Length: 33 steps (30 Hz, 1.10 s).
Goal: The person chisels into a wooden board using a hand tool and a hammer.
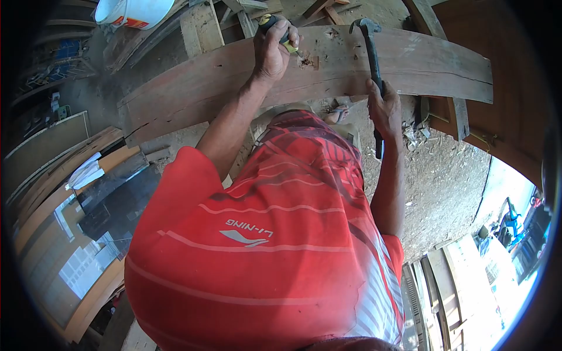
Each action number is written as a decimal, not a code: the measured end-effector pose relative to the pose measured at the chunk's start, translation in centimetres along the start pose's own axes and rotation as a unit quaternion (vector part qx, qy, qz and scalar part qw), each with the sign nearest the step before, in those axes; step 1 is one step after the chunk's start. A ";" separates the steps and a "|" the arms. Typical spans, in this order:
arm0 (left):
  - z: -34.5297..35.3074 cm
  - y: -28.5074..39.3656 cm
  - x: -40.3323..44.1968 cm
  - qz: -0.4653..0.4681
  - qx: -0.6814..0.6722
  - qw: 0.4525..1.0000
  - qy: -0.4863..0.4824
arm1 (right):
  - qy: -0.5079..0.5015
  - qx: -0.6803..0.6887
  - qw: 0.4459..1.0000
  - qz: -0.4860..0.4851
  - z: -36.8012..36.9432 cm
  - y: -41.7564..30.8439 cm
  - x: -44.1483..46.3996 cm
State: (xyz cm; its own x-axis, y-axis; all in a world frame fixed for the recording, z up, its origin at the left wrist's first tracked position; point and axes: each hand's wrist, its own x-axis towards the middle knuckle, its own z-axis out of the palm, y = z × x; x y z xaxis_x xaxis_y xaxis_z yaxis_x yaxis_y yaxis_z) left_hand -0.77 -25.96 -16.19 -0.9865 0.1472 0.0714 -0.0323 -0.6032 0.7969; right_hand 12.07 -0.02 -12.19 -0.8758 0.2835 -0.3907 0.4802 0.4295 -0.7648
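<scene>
My left hand [275, 51] is wrapped round the black-and-yellow handle of a chisel [268, 22]. Its short visible blade points down and right, close to a rough, chipped recess [308, 62] in a wide wooden plank [222, 73]; whether the tip touches the wood I cannot tell. In my right hand [384, 109] is a claw hammer [372, 50], gripped partway along its dark handle. The hammer head lies above the plank's far edge, to the right of the recess, and the handle's end sticks out below my fist.
A white bucket [133, 11] stands at the upper left near scrap boards [201, 29]. Beyond the plank's right end is a large brown wooden panel [497, 76]. Stacked boards [93, 234] lie at left, more planks [448, 292] at lower right. A sandalled foot [338, 112] shows beneath.
</scene>
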 end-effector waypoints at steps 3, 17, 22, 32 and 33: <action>0.6 -1.4 -1.4 -0.127 -0.105 0.986 0.018 | 0.007 -0.002 1.000 -0.010 0.1 0.1 0.0; 0.8 -0.2 0.2 -0.129 -0.044 0.991 0.004 | 0.016 -0.036 0.999 -0.015 0.1 0.6 0.5; 1.6 0.2 0.5 -0.072 -0.006 0.997 0.005 | 0.029 -0.046 0.998 -0.031 0.3 1.0 0.3; 3.9 -0.8 -1.2 0.006 0.269 0.963 -0.033 | 0.054 -0.073 0.994 -0.063 0.4 0.7 -0.3; 4.4 -1.0 -1.6 0.054 0.305 0.949 -0.050 | 0.069 -0.086 0.990 -0.082 0.5 0.7 -0.5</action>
State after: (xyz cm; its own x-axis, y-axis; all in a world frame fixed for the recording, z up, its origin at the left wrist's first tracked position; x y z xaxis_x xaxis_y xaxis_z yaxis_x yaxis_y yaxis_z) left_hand 1.57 -22.16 -14.47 -0.9577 0.2028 0.2044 0.1969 -0.0564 0.9788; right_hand 12.81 -0.33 -12.74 -0.9334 0.3074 -0.1852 0.3435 0.6159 -0.7090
